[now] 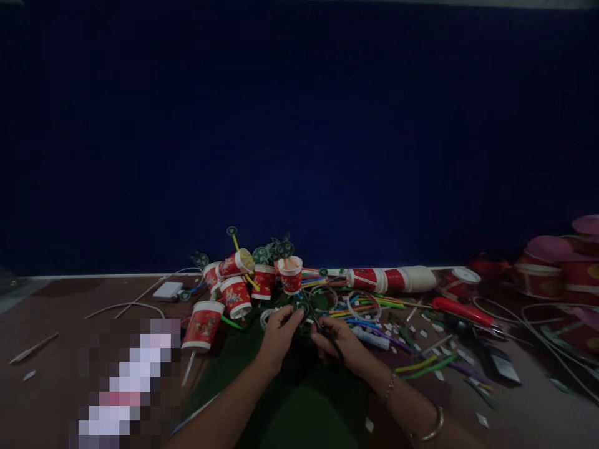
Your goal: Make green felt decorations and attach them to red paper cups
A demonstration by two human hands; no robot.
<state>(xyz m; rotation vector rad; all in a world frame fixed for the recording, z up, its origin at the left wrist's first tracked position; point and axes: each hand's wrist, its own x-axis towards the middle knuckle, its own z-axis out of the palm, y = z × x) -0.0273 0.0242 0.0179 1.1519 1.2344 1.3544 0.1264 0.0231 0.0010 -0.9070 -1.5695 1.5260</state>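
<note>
My left hand (282, 333), near the middle of the view, pinches a small round dark green piece (302, 307) between thumb and fingers. Just right of it my right hand (339, 343) is closed around black-handled scissors (337, 350), whose blades point up and left towards the green piece. A bracelet and a bangle are on the right wrist and forearm. Behind the hands stands a red paper cup (290, 279) with orange strips in it. More red cups (235, 297) lie in a heap to its left. The scene is dark, so fine detail is hard to see.
Nested cups (393, 280) lie at the back right. Around them are coloured pipe cleaners (425, 366), a glue tube (372, 337), a red-handled tool (463, 310) and paper scraps. A white box (167, 291) sits at left. Red drum-like items (540, 277) stand far right. A blue partition (299, 137) rises behind.
</note>
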